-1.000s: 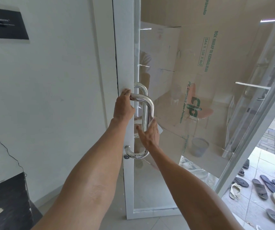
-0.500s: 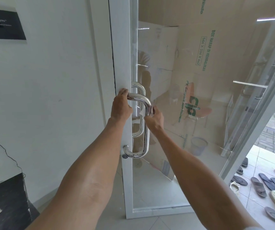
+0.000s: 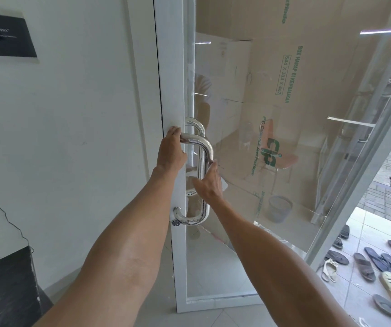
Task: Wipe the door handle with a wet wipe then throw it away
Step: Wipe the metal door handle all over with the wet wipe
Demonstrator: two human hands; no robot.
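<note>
While my left hand (image 3: 171, 152) grips the top bend of the door handle (image 3: 204, 161), its fingers curled over the chrome bar close to the white door frame (image 3: 169, 95), my right hand (image 3: 210, 181) is wrapped round the upright stretch of the same bar, about halfway down. The wet wipe (image 3: 223, 182) is pressed between my right palm and the metal; only a white corner of it shows, sticking out on the far side of my hand, against the glass. Both hands are closed, the left on bare metal, the right on the wipe and the bar together. The handle is a shiny D-shaped loop, fixed to the frame at top and bottom, with a small keyhole (image 3: 175, 223) just beside its lower mount. A second loop (image 3: 195, 128) shows through the glass door (image 3: 272, 138) on the other side. Behind the glass I can see cardboard boxes (image 3: 308, 79) with green print, and a small bucket (image 3: 280, 208) on the floor (reflected or real, I cannot tell). Lower right, sandals (image 3: 376, 260) lie scattered over the tiles outside. A dark plaque (image 3: 4, 35) hangs on the white wall at upper left.
</note>
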